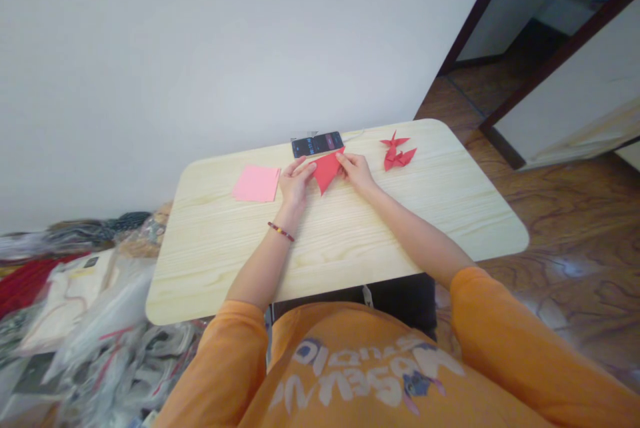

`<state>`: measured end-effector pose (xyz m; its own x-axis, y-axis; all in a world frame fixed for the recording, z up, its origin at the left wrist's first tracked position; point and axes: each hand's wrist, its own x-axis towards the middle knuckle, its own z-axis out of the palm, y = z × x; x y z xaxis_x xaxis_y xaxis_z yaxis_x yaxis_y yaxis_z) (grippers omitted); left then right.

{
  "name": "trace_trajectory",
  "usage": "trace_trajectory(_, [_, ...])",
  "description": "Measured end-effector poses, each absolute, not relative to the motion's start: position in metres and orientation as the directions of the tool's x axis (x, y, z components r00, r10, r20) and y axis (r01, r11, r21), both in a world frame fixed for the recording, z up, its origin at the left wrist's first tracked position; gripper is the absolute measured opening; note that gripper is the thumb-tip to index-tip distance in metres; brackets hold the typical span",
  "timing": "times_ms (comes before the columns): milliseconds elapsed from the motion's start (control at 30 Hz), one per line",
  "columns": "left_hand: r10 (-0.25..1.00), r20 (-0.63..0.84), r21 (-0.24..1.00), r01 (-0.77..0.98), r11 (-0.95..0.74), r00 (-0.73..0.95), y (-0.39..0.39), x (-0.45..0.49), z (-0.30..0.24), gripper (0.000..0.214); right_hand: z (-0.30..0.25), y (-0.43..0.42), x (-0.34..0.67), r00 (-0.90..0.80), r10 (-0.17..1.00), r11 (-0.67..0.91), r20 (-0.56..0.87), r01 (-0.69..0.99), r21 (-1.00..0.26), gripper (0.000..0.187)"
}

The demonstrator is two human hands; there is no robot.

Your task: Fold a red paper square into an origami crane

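Note:
A red sheet of origami paper (327, 173), folded into a triangle with one point toward me, is held between my two hands above the table. My left hand (296, 181) pinches its left corner between thumb and fingers. At the upper right corner, my right hand (356, 171) grips the paper with the thumb on top. Just left of my left hand lies a stack of pink square paper (257, 183). Folded red paper cranes (397, 153) rest to the right of my right hand, close together.
A phone (317, 143) showing a timer lies behind the paper, near the wall (225, 48). The light wooden table (330, 248) has rounded corners. Plastic-wrapped clothes (110, 341) are piled on the left. A doorway (520, 35) opens at the upper right.

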<state>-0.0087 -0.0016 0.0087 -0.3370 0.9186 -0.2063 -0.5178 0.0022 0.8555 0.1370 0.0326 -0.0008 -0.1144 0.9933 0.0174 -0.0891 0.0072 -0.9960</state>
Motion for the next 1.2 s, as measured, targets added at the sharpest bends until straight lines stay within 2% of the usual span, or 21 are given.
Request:
trace_trajectory(100, [0.915,-0.213,0.846,-0.533,-0.003,-0.344,-0.001,-0.008,0.008,0.040,-0.001,0.032,0.137,-0.085,0.995,0.050,0.051,-0.014,-0.999,0.058])
trace_trajectory(300, [0.888,-0.201,0.833,-0.549,-0.067,-0.414,-0.001,-0.004,0.007,0.037,-0.005,0.032,0.133,-0.199,0.978,0.043,0.066,-0.118,-0.992,0.056])
trace_trajectory(367, [0.879,-0.191,0.830,-0.551,-0.092,-0.436,-0.002,-0.003,0.007,0.036,-0.006,0.032,0.131,-0.219,0.973,0.061,0.077,-0.079,-0.995,0.055])
trace_trajectory(567, [0.871,-0.206,0.821,-0.563,-0.094,-0.445,-0.002,0.000,0.009,0.033,-0.004,0.030,0.132,-0.125,0.989,0.099,0.085,0.109,-0.989,0.057])
trace_trajectory(833, [0.847,-0.192,0.811,-0.567,-0.148,-0.495,-0.003,0.002,0.008,0.031,-0.002,0.028,0.128,-0.260,0.962,0.089,0.086,-0.003,-0.996,0.056])
trace_trajectory(1067, [0.845,-0.222,0.789,-0.598,-0.138,-0.487,-0.003,0.001,0.009,0.034,-0.003,0.028,0.131,-0.246,0.966,0.117,0.080,0.143,-0.983,0.059])
trace_trajectory(1200, [0.840,-0.232,0.784,-0.605,-0.138,-0.491,-0.003,0.002,0.011,0.035,-0.006,0.028,0.129,-0.253,0.966,0.073,0.047,0.096,-0.993,0.057])
